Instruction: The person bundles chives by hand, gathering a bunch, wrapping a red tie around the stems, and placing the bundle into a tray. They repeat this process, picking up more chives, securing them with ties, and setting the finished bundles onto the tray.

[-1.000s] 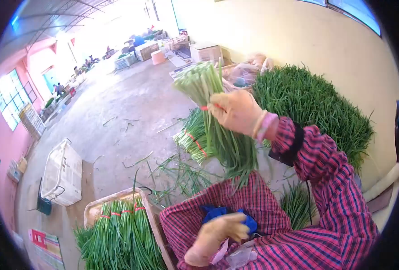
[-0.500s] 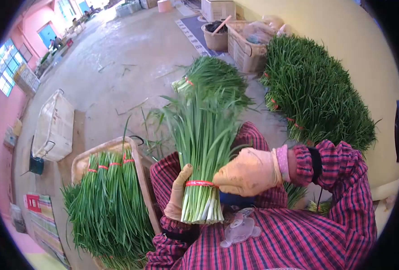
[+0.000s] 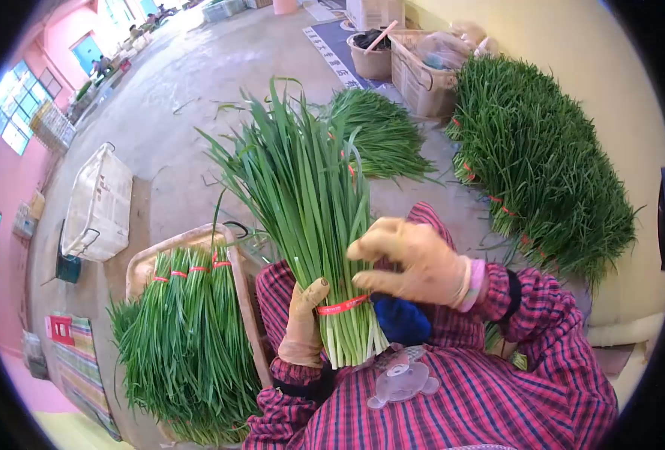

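In the middle of the head view, a bunch of Chinese chives (image 3: 306, 202) leans with its leaves up and to the left. A red band (image 3: 343, 306) wraps it just above the pale cut stems. My left hand (image 3: 302, 322), in a tan glove, is closed around the lower bunch, the thumb lying over the stems by the band. My right hand (image 3: 415, 262), gloved too, is open beside the bunch, thumb and fingers spread towards the leaves. Below it, something blue (image 3: 402, 320) shows at my lap.
A crate (image 3: 244, 311) of banded chives stands at left. More chives lie on the floor ahead (image 3: 381, 135) and in a large pile (image 3: 542, 165) along the yellow wall. A white crate (image 3: 107, 202) stands far left; a bucket (image 3: 370, 60) and crate (image 3: 426, 86) stand at the back.
My right hand has come away from the band, opened and risen beside the leaves. The bunch now tilts to the left, still in my left hand.
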